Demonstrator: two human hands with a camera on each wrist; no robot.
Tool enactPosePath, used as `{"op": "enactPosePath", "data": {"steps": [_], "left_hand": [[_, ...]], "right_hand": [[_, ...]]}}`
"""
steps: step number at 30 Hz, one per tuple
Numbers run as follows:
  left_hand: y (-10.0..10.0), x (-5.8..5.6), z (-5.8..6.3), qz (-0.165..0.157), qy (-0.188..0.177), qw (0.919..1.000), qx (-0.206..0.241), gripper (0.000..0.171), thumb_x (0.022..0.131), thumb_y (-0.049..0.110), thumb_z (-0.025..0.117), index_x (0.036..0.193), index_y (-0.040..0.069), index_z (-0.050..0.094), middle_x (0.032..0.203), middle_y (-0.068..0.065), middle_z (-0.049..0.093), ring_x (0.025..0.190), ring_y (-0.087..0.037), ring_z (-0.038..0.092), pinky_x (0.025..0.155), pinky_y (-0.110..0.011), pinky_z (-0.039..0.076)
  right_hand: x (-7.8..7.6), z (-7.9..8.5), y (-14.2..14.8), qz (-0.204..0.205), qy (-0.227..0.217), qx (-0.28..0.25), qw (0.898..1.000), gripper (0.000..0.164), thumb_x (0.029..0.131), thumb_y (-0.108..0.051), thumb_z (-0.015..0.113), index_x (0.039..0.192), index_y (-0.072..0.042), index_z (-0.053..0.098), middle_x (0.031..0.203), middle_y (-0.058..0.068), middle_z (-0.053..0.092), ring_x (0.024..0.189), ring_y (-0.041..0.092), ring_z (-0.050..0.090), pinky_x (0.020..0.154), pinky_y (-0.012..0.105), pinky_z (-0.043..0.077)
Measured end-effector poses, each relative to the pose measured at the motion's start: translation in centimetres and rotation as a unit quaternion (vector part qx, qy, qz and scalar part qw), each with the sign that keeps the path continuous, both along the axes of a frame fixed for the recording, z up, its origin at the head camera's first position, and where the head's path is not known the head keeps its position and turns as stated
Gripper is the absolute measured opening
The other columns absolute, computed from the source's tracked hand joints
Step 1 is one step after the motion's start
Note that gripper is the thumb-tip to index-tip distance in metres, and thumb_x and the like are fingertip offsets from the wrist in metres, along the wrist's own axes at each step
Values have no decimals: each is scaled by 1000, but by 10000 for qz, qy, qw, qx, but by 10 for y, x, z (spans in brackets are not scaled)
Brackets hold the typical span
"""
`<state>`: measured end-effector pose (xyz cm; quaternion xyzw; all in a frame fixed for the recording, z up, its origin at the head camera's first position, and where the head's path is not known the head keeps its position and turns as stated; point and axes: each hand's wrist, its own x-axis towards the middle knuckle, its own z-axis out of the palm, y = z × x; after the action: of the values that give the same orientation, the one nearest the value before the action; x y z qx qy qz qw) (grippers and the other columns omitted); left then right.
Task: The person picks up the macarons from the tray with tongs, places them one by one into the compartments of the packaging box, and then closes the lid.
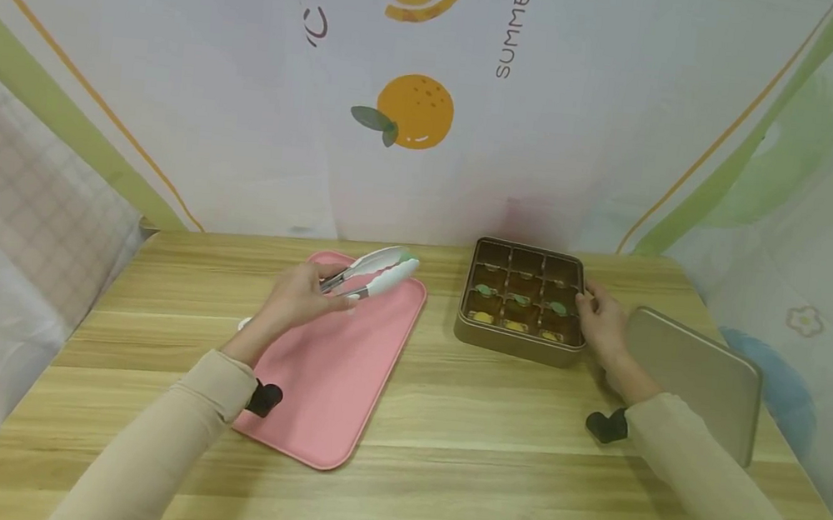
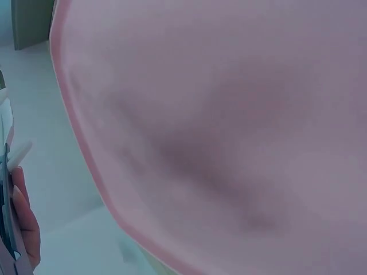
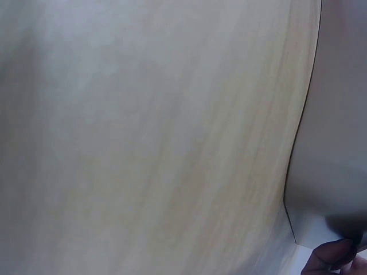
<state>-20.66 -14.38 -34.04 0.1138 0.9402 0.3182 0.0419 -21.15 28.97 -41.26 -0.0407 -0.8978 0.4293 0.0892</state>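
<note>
My left hand (image 1: 300, 295) grips metal tongs (image 1: 339, 279) with white tips, held over the far part of a pink tray (image 1: 322, 385). A small green piece (image 1: 406, 255) shows at the tips of the tongs. To the right stands a square gold tin (image 1: 521, 347) with a brown divided insert. Green pieces (image 1: 557, 308) and yellow pieces (image 1: 514, 326) lie in its nearer compartments. My right hand (image 1: 602, 320) holds the tin by its right side, thumb at the rim. In the left wrist view, fingers (image 2: 26, 223) wrap the tongs at the left edge.
A gold lid (image 1: 699, 379) lies right of the tin, partly under my right forearm. A small white object (image 1: 244, 323) shows beside my left wrist, mostly hidden. The wooden table (image 1: 457, 465) ends at a printed cloth (image 1: 546, 164) at the back.
</note>
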Motion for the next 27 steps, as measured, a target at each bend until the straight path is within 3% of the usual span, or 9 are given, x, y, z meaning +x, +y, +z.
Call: {"op": "enactPosePath", "data": {"steps": [3, 7, 9, 20, 27], "left_hand": [[13, -6, 1, -77, 54, 9999, 136, 59, 76, 26, 77, 130, 9, 58, 115, -10, 63, 86, -21, 50, 71, -30, 38], [29, -14, 2, -56, -105, 9998, 181, 62, 76, 27, 77, 132, 12, 56, 77, -1, 57, 70, -17, 43, 62, -28, 35], [37, -18, 1, -29, -188, 9998, 92, 64, 77, 30, 76, 134, 14, 54, 70, 2, 47, 66, -16, 39, 59, -27, 34], [73, -36, -3, -175, -273, 9992, 246, 61, 78, 31, 76, 133, 16, 56, 73, 2, 53, 66, -14, 44, 59, -26, 35], [93, -44, 0, -264, -303, 9991, 108, 57, 77, 31, 75, 130, 18, 58, 64, 3, 45, 59, -12, 39, 54, -25, 32]], "right_hand": [[0, 0, 0, 4, -32, -22, 10000, 45, 101, -17, 41, 138, 7, 39, 72, 4, 46, 51, 4, 39, 46, 22, 37], [0, 0, 0, -5, -54, -46, 10000, 44, 101, -16, 41, 138, 7, 39, 72, 3, 45, 51, 4, 39, 46, 21, 37], [0, 0, 0, -19, -28, -34, 10000, 44, 100, -16, 41, 138, 7, 39, 71, 3, 45, 51, 3, 39, 46, 21, 37], [2, 2, -1, 43, 21, -80, 10000, 44, 101, -15, 41, 137, 9, 38, 72, 4, 46, 50, 2, 39, 47, 21, 38], [0, 0, -1, 4, -20, -88, 10000, 44, 101, -17, 42, 136, 8, 40, 70, 2, 44, 50, 3, 39, 46, 22, 37]]}}
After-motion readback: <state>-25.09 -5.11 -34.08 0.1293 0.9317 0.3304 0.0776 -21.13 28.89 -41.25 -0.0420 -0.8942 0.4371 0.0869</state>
